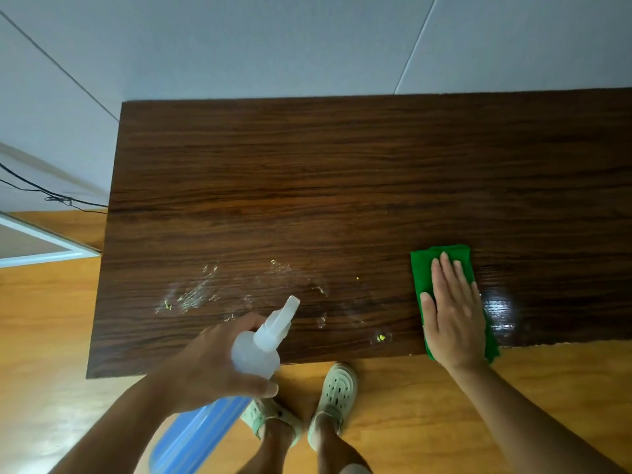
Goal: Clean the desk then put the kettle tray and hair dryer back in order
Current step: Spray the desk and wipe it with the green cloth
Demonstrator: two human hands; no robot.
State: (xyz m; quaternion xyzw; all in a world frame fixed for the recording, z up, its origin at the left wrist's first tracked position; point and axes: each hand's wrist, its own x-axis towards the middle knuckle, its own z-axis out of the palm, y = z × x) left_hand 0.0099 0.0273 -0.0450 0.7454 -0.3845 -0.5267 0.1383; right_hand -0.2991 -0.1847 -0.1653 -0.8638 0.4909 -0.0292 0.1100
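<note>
A dark wooden desk (342, 172) fills the middle of the head view. My left hand (212, 364) grips a translucent white spray bottle (265, 340) over the desk's near edge, its nozzle aimed up and to the right. Wet streaks and small yellow specks (191, 295) lie on the wood ahead of the nozzle. My right hand (451, 313) lies flat, fingers spread, pressing a green cloth (424, 268) onto the desk near its front edge. A glossy wet patch (502, 309) shines just right of that hand. No kettle tray or hair dryer is in view.
A grey wall (307, 42) rises behind the desk. A black cable (54, 198) runs along the wall at left. A white-framed panel (41, 251) stands at the far left. My feet in pale clogs (337, 388) stand on the wooden floor (44, 319). A blue object (198, 436) sits below my left arm.
</note>
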